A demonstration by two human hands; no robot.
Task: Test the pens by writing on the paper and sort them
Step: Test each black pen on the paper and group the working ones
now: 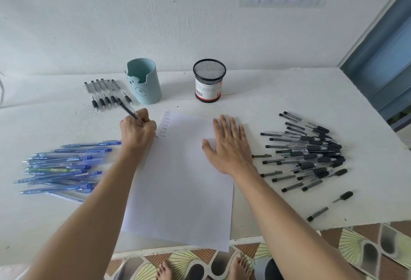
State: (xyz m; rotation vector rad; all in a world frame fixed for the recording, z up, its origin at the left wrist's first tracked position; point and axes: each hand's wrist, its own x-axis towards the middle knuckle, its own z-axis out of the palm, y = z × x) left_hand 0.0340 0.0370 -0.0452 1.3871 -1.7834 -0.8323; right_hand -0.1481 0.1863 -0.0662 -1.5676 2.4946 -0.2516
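The left hand [138, 132] grips a black pen [131, 112], its tip at the left edge of the white paper [178, 186] beside a column of small written words. The right hand [229, 146] lies flat on the sheet. Blue pens [64, 168] are heaped to the left and black pens [311, 152] to the right. A row of black pens [106, 92] lies beside a light blue cup [143, 81], with a black mesh cup [209, 80] nearby.

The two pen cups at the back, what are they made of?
Black cup: looks like wire mesh, probably metal, matte black; the weave is see-through, with a solid rim. Light blue cup: smooth, opaque, matte wall with a cut notch; likely plastic or silicone, cannot tell which.
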